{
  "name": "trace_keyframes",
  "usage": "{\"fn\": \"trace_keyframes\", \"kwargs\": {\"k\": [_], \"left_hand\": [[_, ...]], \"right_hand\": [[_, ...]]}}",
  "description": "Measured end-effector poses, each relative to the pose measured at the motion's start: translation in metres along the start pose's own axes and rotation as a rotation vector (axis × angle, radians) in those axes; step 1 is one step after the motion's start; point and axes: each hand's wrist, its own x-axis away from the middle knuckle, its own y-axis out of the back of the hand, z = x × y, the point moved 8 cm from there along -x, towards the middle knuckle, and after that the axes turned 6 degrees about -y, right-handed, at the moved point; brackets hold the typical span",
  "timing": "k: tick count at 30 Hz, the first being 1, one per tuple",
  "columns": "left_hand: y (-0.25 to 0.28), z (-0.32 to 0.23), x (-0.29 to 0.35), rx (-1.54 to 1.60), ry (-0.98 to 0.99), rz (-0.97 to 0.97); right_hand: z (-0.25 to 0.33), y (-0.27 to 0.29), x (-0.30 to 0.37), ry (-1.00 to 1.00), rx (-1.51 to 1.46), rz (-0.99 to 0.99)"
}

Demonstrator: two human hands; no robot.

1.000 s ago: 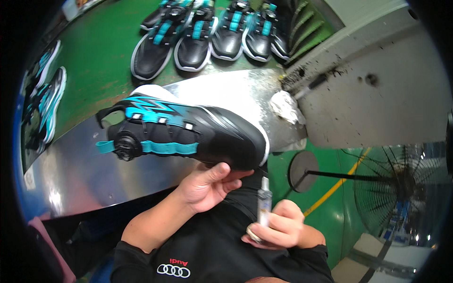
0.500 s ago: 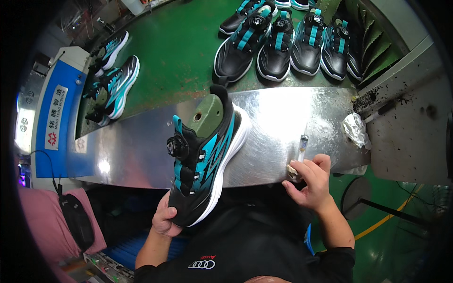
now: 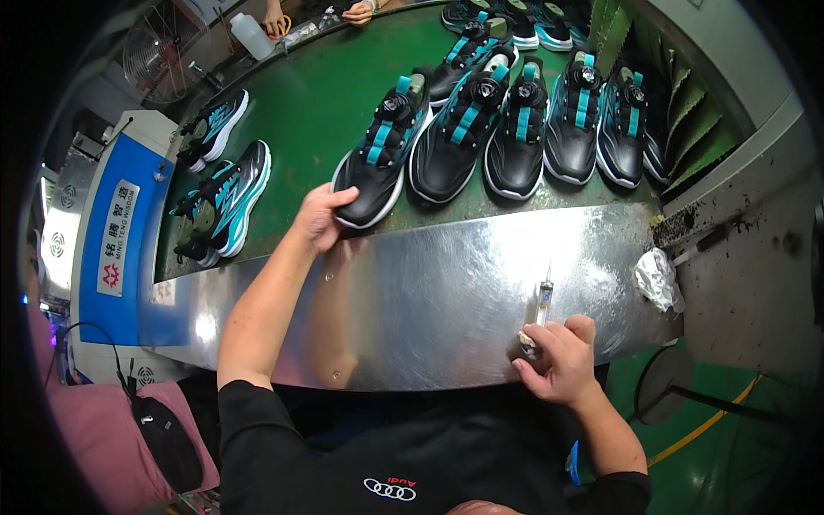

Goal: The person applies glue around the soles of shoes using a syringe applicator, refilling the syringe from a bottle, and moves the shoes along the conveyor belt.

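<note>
The left hand [image 3: 319, 216] is reaching out over the steel ledge [image 3: 446, 292] to the green belt [image 3: 292, 120], and its fingers [image 3: 339, 199] are curling loosely against the heel of the nearest shoe [image 3: 378, 154], thumb spread off to the side. It reads as a touch or a light hold, not a firm clamp; whether the shoe is being set down or picked up cannot be told. That shoe is lying at the fingertips, toe pointing away, at the left end of a row of black-and-teal shoes [image 3: 524, 129] fanning out beyond and to the right.

The right hand [image 3: 558, 360] is resting on the ledge near the body, fingers [image 3: 577, 330] closing round the base of a syringe [image 3: 542, 302], its tip sticking out past the knuckles toward the belt. A crumpled rag [image 3: 657, 279] is sitting just right of that hand.

Judging progress: the row on the belt is looking handled and lined up, while two more shoes [image 3: 219, 184] are waiting well left of the left hand. With the tool in hand and no shoe on the ledge, he is seemingly between shoes, with at least those two left.
</note>
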Motion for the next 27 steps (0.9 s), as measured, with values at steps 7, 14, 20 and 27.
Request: {"fn": "trace_keyframes", "kwargs": {"k": [7,14,20,27], "left_hand": [[0.011,0.006,-0.006,-0.69,0.243,-0.048],[0.099,-0.055,0.068,-0.399,-0.213,-0.423],[0.286,-0.069,0.157,-0.073,-0.557,-0.912],[0.22,-0.087,0.098,-0.654,-0.562,-0.736]], "right_hand": [[-0.005,-0.005,0.003,-0.025,-0.019,-0.008],[-0.002,0.004,0.002,-0.029,-0.021,-0.06],[-0.003,0.003,-0.001,-0.017,-0.039,-0.021],[-0.004,0.0,0.001,-0.027,-0.011,-0.032]]}}
